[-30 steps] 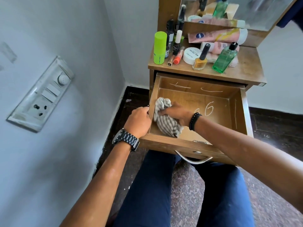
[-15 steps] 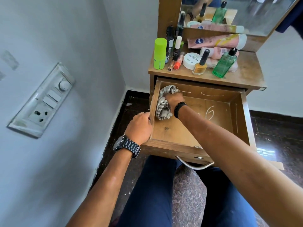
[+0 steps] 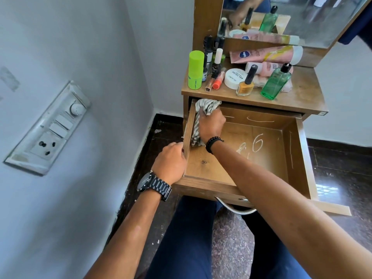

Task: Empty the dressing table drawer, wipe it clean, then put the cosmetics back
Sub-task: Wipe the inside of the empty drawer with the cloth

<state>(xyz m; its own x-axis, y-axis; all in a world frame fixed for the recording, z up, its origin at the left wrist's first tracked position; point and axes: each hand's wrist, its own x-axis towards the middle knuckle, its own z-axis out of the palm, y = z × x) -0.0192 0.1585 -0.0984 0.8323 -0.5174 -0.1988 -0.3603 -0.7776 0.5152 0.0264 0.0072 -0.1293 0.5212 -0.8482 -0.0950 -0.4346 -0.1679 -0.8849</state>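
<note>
The wooden drawer [image 3: 237, 189] is pulled out and holds no cosmetics; chalk marks show on its floor and walls. My right hand [image 3: 211, 125] grips a grey striped cloth [image 3: 203, 109] against the drawer's back left corner. My left hand [image 3: 171, 162] holds the drawer's left wall near the front. On the dressing table top [image 3: 302, 97] stand the cosmetics: a lime green tube [image 3: 195, 70], a yellow nail polish bottle [image 3: 246, 82], a green bottle [image 3: 274, 82], a white round jar [image 3: 234, 77] and pink tubes [image 3: 267, 54].
A mirror [image 3: 291, 19] rises behind the cosmetics. A wall with a switchboard [image 3: 48, 127] is close on the left. My legs in blue trousers [image 3: 187, 238] are under the drawer's metal handle [image 3: 233, 209]. Dark stone floor [image 3: 342, 168] lies to the right.
My right hand has carried the cloth from the drawer's front left along the left wall to the back left corner. My left hand stays on the left wall.
</note>
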